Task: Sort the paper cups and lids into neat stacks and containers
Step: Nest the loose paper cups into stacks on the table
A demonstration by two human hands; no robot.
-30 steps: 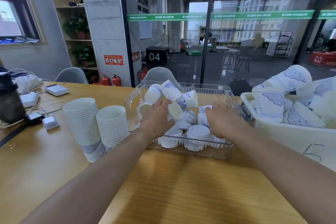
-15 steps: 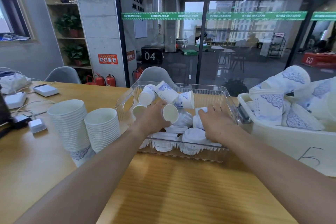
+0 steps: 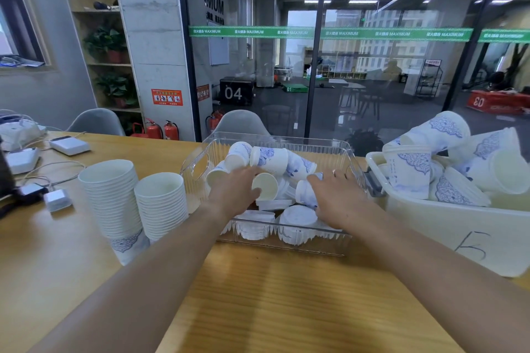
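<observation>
Paper cups and lids lie mixed in a clear plastic tray [image 3: 341, 241] in the middle of the wooden tabletop [image 3: 258, 295]. Both forearms reach over the near wall of the tray. Along this wall, white lids [image 3: 298, 216] lie flat on the bottom. The left hand [image 3: 233, 190] holds a small cup [image 3: 265, 185] whose open mouth faces the camera; its fingers are curled around the cup. The right hand [image 3: 335, 195] rests on another small cup [image 3: 305, 193] lying on its side, with fingers bent over it. Behind the hands, more cups with blue pattern [image 3: 271, 159] lie on their sides. Left of the tray stand two stacks of cups [image 3: 160, 203], just beside each other. On the right, a white tub [image 3: 430, 226] is full of bigger patterned cups. Farther back are grey chairs [image 3: 242, 123] and a glass wall.
</observation>
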